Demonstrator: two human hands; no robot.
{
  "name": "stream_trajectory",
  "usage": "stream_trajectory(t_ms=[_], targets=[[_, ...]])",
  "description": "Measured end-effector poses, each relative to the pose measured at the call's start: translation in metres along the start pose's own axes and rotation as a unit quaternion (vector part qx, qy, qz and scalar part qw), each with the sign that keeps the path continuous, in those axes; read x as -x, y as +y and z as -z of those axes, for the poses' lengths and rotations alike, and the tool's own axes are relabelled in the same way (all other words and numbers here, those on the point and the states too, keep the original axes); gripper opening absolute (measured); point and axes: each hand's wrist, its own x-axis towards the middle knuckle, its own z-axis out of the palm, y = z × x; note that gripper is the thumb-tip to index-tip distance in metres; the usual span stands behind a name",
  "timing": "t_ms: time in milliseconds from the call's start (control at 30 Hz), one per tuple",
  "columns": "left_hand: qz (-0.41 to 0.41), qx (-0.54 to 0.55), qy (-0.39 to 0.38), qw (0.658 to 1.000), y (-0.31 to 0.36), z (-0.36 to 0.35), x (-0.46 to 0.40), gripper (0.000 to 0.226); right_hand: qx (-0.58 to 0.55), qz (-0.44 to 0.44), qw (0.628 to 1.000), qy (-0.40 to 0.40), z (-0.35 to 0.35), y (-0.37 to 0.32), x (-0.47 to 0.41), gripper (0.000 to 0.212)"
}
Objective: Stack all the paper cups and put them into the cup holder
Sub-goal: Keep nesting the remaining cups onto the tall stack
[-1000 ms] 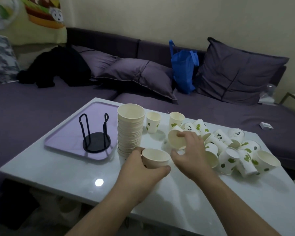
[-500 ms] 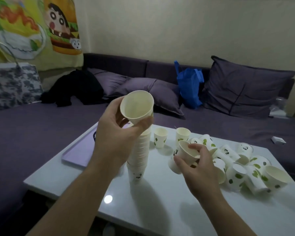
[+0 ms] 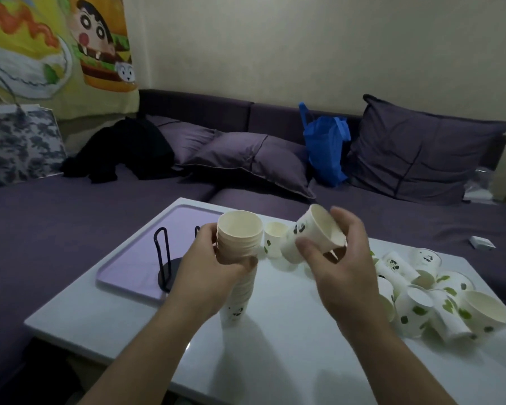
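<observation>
Since half a second ago the right hand (image 3: 338, 258) has lifted its single cup (image 3: 313, 232) up beside the stack (image 3: 238, 252). Left hand (image 3: 214, 264) grips the stack's top, its base on the table (image 3: 275, 361). Cup holder (image 3: 167, 258) stands left of the stack; loose cups (image 3: 438, 299) lie to its right.

I sit at a white table (image 3: 275, 361) facing a purple sofa (image 3: 56, 217) with grey cushions (image 3: 421, 153), a blue bag (image 3: 324, 150) and black clothing (image 3: 126, 150). A cartoon cloth (image 3: 56, 45) hangs on the cream wall (image 3: 304, 45); the light is dim.
</observation>
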Motion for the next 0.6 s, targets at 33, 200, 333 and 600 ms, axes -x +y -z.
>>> stream_trajectory(t_ms=[33, 200, 333, 600], targets=[[-0.002, -0.006, -0.003, 1.000, -0.002, -0.001, 0.000, 0.057, -0.018, 0.009, 1.000, 0.000, -0.002, -0.007, -0.004, 0.060], [-0.021, -0.014, -0.023, 0.999, -0.009, -0.007, 0.004, 0.052, -0.079, 0.063, 0.995, -0.012, -0.016, -0.033, -0.014, 0.057], [-0.031, -0.018, -0.024, 0.999, -0.011, -0.012, 0.005, 0.055, -0.026, 0.093, 0.993, -0.070, -0.031, -0.029, -0.015, 0.063], [-0.036, 0.000, -0.006, 0.999, -0.012, -0.010, -0.002, 0.056, 0.180, 0.054, 0.956, -0.224, -0.024, -0.010, -0.002, 0.091]])
